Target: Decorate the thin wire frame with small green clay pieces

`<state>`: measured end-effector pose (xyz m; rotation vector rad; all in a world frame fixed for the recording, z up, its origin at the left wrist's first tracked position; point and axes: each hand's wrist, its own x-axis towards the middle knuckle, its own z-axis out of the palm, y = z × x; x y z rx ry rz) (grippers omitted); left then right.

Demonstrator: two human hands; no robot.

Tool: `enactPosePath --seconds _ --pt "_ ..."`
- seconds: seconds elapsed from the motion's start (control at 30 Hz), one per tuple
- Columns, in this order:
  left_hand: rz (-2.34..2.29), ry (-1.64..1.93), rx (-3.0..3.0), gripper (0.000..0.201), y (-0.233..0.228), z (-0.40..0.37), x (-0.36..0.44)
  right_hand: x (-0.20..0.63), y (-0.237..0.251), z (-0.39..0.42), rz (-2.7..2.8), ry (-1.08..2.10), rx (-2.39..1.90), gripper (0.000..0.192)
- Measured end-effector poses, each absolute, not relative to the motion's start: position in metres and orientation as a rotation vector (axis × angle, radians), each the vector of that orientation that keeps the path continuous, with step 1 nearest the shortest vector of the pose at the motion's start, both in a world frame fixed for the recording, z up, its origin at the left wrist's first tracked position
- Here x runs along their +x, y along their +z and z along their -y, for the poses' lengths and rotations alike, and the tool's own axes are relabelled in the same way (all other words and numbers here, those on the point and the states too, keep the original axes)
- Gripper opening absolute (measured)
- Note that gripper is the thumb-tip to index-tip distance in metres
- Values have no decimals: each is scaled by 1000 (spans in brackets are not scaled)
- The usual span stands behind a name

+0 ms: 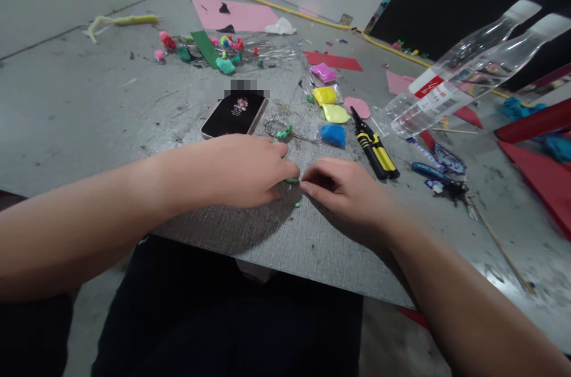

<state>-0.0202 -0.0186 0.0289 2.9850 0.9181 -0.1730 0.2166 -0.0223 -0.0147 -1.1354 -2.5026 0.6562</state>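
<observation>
My left hand (247, 172) reaches over the table with its index fingertip at a small piece of green clay (292, 180), and its thumb stands apart below. Just right of that clay, my right hand (345, 189) has its thumb and index fingertips pinched together; what lies between them is hidden. A tiny green clay bit (297, 204) rests on the table under the fingers. Beyond the hands lies a wire loop (273, 126) with green clay (284, 132) on it and a twisted wire stem running right.
A phone (235, 113) lies behind my left hand. Right of centre are a blue clay packet (333, 135), a yellow clay packet (325, 96) and black-yellow pliers (377, 151). Two clear plastic bottles (468, 77) are at right. Clay-topped wires (225, 65) and pink paper (241, 14) lie further back.
</observation>
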Motion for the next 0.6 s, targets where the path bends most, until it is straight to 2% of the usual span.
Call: enactPosePath --seconds 0.6 --pt "-939 -175 2962 26 29 23 -21 217 -12 21 2520 640 -1119 20"
